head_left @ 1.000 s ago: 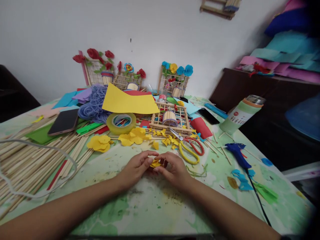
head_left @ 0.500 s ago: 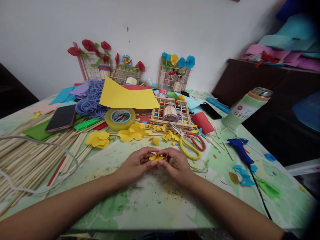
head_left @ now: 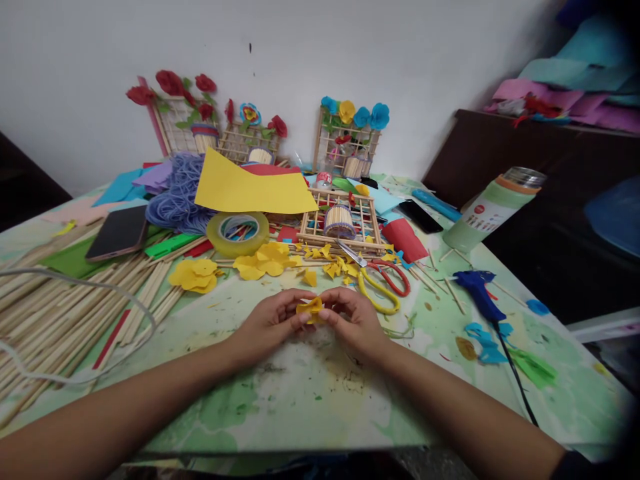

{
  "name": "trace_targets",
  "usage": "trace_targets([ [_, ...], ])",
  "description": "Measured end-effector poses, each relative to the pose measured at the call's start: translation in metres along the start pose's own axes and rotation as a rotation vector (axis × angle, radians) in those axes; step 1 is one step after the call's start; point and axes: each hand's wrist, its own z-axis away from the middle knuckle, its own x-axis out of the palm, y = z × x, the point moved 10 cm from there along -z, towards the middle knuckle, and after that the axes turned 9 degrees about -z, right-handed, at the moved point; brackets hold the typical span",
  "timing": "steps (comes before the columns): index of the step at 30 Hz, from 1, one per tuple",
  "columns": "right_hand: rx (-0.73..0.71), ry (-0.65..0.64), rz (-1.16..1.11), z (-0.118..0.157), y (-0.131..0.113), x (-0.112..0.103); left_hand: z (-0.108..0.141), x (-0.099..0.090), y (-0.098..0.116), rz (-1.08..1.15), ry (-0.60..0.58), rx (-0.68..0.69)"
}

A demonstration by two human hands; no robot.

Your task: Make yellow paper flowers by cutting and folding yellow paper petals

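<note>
A small folded yellow paper piece [head_left: 311, 309] is pinched between my two hands above the table's near middle. My left hand [head_left: 273, 323] grips its left side with thumb and fingers, and my right hand [head_left: 353, 321] closes on its right side. Just beyond them lie yellow paper scraps [head_left: 340, 268] and cut yellow paper petals [head_left: 265, 261]. More yellow petals [head_left: 196, 275] rest to the left. Scissors [head_left: 383, 287] with red and yellow handles lie beside my right hand, blades slightly apart.
Wooden sticks [head_left: 65, 320] and a white cable [head_left: 145, 308] cover the left. Behind are a tape roll [head_left: 237, 235], yellow sheet [head_left: 255, 190] and stick frame [head_left: 367, 220]. A blue glue gun [head_left: 480, 293] and a tilted bottle [head_left: 493, 210] stand right.
The yellow piece between my fingers has turned and now shows a more upright, curled shape. My fingers have shifted slightly around it, and the camera view has moved a little.
</note>
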Motion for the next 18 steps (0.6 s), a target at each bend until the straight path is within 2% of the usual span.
trace_targets([
  [3,0.017,0.034,-0.025,-0.001,0.002,-0.005,-0.001,0.001,-0.005,0.056,-0.013,-0.039],
  [10,0.031,0.092,0.108,-0.003,-0.001,-0.013,-0.002,-0.003,-0.012,0.102,-0.007,-0.088],
  [18,0.017,0.020,0.122,-0.002,0.000,-0.005,-0.001,0.000,-0.005,0.010,-0.036,-0.096],
])
